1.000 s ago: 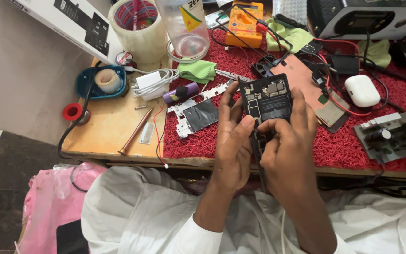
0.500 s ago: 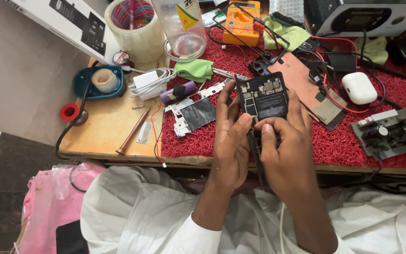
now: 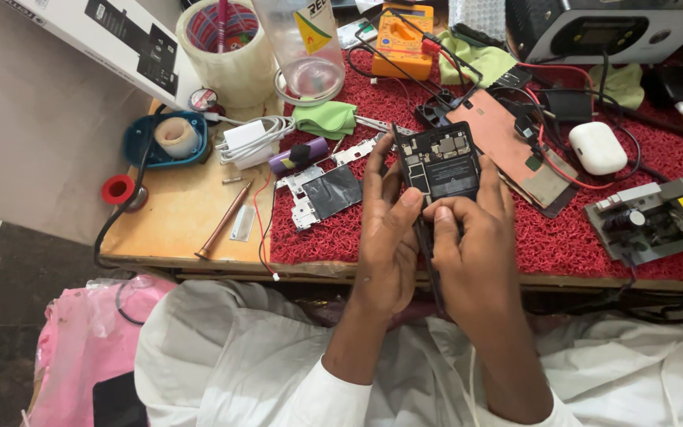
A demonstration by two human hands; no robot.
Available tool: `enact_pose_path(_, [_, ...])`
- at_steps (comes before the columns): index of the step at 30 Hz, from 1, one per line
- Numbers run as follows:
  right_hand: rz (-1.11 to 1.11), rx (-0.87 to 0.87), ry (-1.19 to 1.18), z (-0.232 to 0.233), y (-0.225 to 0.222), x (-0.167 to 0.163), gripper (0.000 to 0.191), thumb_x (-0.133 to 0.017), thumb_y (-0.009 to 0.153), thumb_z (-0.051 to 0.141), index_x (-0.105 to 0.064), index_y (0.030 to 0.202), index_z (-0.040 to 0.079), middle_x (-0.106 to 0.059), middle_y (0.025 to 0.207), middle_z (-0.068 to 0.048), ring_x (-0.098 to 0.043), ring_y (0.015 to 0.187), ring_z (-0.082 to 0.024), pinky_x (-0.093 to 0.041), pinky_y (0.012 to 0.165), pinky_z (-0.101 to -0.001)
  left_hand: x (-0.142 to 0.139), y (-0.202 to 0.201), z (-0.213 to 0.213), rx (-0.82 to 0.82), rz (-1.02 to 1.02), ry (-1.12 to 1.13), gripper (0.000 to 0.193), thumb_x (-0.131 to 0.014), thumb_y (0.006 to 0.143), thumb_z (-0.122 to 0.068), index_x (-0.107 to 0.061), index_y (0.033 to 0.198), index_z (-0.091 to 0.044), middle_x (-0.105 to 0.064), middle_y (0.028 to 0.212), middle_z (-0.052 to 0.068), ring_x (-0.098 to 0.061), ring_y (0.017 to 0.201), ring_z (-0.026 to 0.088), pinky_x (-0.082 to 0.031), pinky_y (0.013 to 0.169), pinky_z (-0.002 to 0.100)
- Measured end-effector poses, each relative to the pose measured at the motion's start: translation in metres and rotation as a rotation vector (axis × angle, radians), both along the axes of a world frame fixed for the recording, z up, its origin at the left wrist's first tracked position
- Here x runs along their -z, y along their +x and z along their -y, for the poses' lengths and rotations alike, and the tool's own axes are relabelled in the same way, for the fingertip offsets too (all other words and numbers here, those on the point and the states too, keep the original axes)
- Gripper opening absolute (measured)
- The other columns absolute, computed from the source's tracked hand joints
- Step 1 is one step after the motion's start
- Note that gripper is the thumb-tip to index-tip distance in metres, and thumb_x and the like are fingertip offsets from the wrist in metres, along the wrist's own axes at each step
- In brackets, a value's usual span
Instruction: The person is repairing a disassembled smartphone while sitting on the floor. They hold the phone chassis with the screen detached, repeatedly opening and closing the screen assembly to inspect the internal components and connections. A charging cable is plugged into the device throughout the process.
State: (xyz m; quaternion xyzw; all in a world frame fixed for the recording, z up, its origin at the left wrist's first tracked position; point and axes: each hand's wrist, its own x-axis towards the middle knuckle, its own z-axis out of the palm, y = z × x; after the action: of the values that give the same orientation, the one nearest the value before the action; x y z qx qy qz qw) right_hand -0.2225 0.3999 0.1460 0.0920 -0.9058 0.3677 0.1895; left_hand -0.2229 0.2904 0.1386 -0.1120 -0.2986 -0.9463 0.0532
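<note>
Head view: both hands, left hand (image 3: 386, 237) and right hand (image 3: 474, 245), grip the opened phone (image 3: 439, 164), long axis pointing away over the worktop (image 3: 175, 213).

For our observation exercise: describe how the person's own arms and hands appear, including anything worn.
Both hands, the left hand and the right hand, are bare, with no gloves, rings or watch visible. The forearms are uncovered; loose white sleeves are pushed up towards the elbows.

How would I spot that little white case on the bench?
Start at the red mat covering the bench's right side. Near its upper right, beside the copper-coloured panel, lies the white case: smooth, rounded and pebble-like, unlike the circuit boards and wires around it.
</note>
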Motion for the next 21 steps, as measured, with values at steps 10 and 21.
enact_pose_path(10, [0.045, -0.041, -0.071, -0.013, 0.006, -0.01, 0.018, -0.062, 0.093, 0.008, -0.077, 0.102, 0.003, -0.04, 0.159, -0.033, -0.041, 0.148, -0.045, -0.033, 0.118, -0.0464, 0.0, 0.0, -0.001, 0.004, 0.006, -0.004, 0.081, -0.062, 0.099, -0.021, -0.018, 0.166, -0.006, -0.043, 0.15, 0.016, -0.049, 0.135, 0.023, -0.041, 0.115, 0.036])
enact_pose_path(21, [0.014, -0.037, -0.03, -0.007, 0.005, -0.006, 0.016, -0.063, 0.095, 0.008, -0.076, 0.101, 0.003, -0.036, 0.161, -0.033, -0.04, 0.146, -0.047, -0.031, 0.12, -0.0501, -0.001, 0.0, 0.0, 0.003, -0.011, -0.006, 0.082, -0.061, 0.1, -0.022, -0.017, 0.167, -0.006, -0.043, 0.149, 0.017, -0.049, 0.135, 0.024, -0.041, 0.116, 0.036])
